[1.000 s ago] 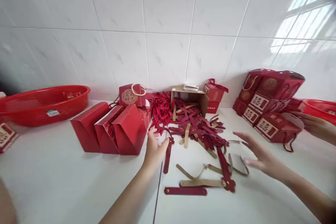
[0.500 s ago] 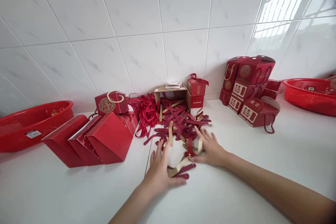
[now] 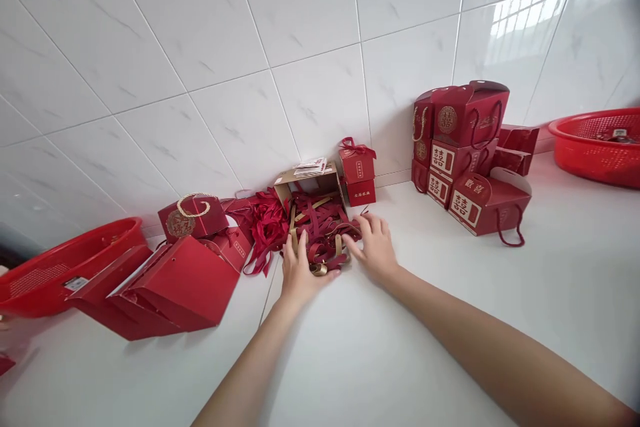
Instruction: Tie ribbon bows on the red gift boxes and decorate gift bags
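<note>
A pile of dark red and gold straps (image 3: 320, 230) lies in the mouth of a small cardboard box (image 3: 284, 179) that is on its side against the wall. Around the pile's near left side curves my left hand (image 3: 301, 275), fingers spread, touching the straps. My right hand (image 3: 376, 248) is against the right side of the pile, fingers apart and slightly bent. Neither hand grips a strap. Bunched red ribbons (image 3: 267, 223) sit just left of the box. White cards (image 3: 311, 167) rest on top of it.
Two small stacked red gift boxes (image 3: 361, 192) stand right of the cardboard box. Farther right are stacked red handled boxes (image 3: 470, 113) and a red plastic basket (image 3: 590, 150). To the left are folded red boxes (image 3: 187, 287) and another red basket (image 3: 107, 240). A tiled wall (image 3: 320, 100) rises behind.
Both hands have moved forward towards the cardboard box and closer together. The loose straps are pushed into a tighter pile at its mouth. The head view has tilted and shifted.
</note>
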The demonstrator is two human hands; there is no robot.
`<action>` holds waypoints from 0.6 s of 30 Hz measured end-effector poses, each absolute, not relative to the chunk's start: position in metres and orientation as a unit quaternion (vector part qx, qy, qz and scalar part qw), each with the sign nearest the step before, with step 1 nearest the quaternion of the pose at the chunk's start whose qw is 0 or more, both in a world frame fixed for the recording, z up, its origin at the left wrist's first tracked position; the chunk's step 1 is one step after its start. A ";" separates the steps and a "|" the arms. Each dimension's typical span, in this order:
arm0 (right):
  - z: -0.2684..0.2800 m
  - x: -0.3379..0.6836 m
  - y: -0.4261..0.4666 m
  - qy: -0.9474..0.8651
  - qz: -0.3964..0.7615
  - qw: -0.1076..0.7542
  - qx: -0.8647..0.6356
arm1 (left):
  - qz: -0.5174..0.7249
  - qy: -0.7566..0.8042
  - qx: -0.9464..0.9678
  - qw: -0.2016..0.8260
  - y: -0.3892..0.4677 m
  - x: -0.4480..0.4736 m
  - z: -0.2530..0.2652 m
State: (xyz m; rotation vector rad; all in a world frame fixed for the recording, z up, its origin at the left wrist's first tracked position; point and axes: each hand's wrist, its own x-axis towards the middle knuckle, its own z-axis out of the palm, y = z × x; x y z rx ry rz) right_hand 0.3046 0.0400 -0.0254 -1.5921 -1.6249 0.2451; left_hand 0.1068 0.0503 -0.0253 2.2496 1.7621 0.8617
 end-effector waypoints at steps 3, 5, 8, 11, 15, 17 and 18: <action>-0.027 0.315 0.057 -0.591 0.106 0.411 -0.686 | 0.288 0.594 0.747 0.082 0.053 0.108 -0.025; -0.030 0.316 0.069 -0.580 0.131 0.390 -0.703 | 0.290 0.593 0.746 0.087 0.053 0.107 -0.027; -0.032 0.308 0.079 -0.605 0.171 0.357 -0.691 | 0.295 0.588 0.748 0.092 0.052 0.105 -0.028; -0.031 0.293 0.078 -0.617 0.202 0.351 -0.675 | 0.296 0.581 0.752 0.097 0.053 0.104 -0.030; -0.031 0.265 0.062 -0.638 0.234 0.374 -0.631 | 0.298 0.576 0.754 0.100 0.055 0.103 -0.030; -0.031 0.251 0.053 -0.669 0.244 0.395 -0.580 | 0.299 0.576 0.754 0.102 0.054 0.103 -0.029; -0.031 0.246 0.050 -0.684 0.247 0.409 -0.551 | 0.299 0.576 0.754 0.102 0.054 0.103 -0.029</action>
